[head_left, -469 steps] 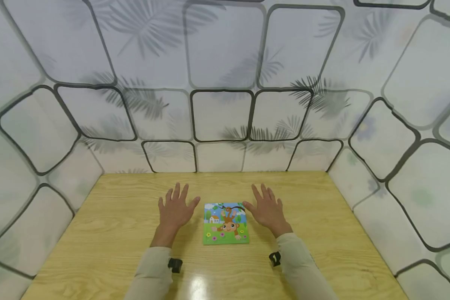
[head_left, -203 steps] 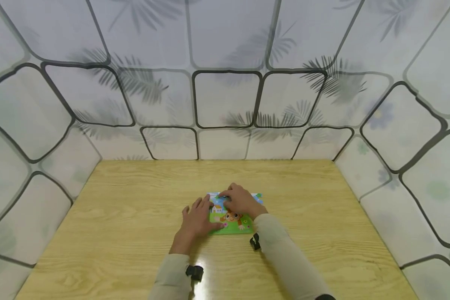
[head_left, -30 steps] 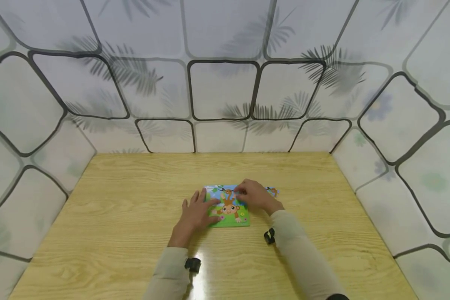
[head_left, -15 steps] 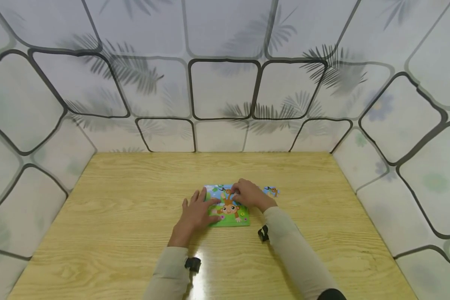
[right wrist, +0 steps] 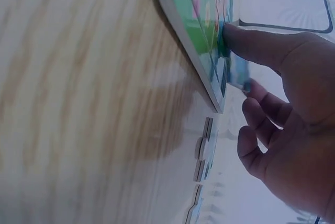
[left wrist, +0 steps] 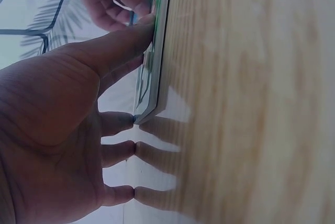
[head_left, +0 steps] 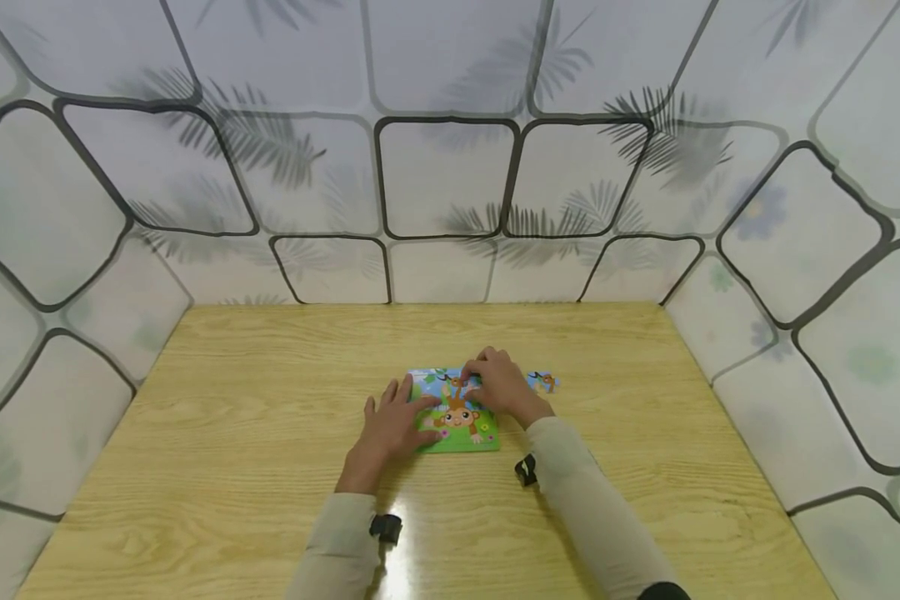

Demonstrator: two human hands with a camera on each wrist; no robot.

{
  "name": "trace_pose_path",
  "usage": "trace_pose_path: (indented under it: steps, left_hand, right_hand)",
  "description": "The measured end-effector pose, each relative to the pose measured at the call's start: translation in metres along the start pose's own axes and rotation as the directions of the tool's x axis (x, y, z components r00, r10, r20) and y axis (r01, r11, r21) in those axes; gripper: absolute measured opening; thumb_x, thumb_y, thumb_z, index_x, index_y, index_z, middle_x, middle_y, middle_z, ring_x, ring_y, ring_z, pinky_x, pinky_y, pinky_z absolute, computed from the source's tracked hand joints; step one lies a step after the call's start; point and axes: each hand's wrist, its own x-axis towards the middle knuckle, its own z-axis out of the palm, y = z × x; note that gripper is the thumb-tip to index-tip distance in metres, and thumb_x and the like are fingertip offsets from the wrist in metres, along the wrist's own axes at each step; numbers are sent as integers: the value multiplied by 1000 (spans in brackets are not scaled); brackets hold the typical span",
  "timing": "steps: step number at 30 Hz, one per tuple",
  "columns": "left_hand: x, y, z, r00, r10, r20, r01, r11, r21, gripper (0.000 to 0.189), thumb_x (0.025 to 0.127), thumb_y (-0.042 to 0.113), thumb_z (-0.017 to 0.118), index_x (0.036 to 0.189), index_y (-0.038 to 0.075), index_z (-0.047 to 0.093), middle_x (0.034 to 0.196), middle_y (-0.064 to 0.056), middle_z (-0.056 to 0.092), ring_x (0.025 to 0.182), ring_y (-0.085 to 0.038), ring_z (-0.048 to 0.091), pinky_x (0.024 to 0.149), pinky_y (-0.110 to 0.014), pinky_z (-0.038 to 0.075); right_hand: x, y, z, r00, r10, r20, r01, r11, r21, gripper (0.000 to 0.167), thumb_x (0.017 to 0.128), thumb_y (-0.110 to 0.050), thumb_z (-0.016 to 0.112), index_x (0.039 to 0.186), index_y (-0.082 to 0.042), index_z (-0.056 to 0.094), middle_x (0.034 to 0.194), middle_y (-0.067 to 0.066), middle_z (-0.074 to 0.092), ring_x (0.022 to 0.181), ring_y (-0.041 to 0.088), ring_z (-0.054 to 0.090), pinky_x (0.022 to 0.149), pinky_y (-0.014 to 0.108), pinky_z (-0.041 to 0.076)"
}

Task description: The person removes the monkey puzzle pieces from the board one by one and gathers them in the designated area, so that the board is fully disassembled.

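A square jigsaw puzzle (head_left: 465, 443) with a monkey picture lies flat on the table. My left hand (head_left: 392, 427) is spread at its left side, thumb and index finger on the picture. In the left wrist view other fingertips of that hand (left wrist: 57, 124) touch the board's edge and the table. Over the puzzle's upper right part, my right hand (head_left: 501, 386) pinches a blue puzzle piece (right wrist: 239, 71), raised at a slant in the right wrist view. The right hand hides that corner from the head camera. Loose puzzle pieces (head_left: 543, 382) lie just right of the board.
The wood-grain table (head_left: 255, 467) meets a patterned wall covering (head_left: 450, 179) at the back and both sides. In the right wrist view, a loose piece (right wrist: 206, 150) lies flat close to the puzzle's corner, with another (right wrist: 194, 207) beyond it.
Earlier the puzzle looked whole and both hands lay beside it. Since then, pieces have come to its right. Over the last second my right hand has shifted slightly left; the left stays put.
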Motion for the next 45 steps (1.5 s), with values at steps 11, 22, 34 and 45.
trace_pose_path:
  steps: [11,22,34,45]
  left_hand:
    - [3,-1,1,1000,-2,-5,2,1000,-1,58,84,53,68,136,32,55,161,-19,17,147,-44,15,109,-73,14]
    - [4,-2,2,1000,-1,-7,1,1000,-3,57,84,52,68,136,32,56,161,-19,18,147,-45,16,109,-73,14]
    - [-2,-1,4,1000,15,-21,-15,1000,-12,58,85,54,66,137,32,55,161,-19,18,147,-44,16,110,-73,13]
    - [-2,1,5,999,19,-36,-19,1000,-7,57,86,53,66,137,31,55,161,-20,19,147,-44,17,110,-73,13]
  right_hand:
    - [-5,5,-5,998,37,-47,-29,985,169,30,90,-15,68,119,-20,67,112,6,61,90,20,59,78,39,50]
    - [-11,21,-5,992,70,-104,-36,956,291,27,94,-17,61,121,-17,63,94,4,64,75,15,58,63,30,46]
    - [-26,52,-11,979,153,-132,-100,935,341,24,97,-26,57,119,-20,66,94,2,64,75,16,55,66,32,43]
    - [-44,86,-22,956,260,-135,-201,918,341,28,96,-26,59,123,-19,64,104,7,64,93,23,61,76,39,49]
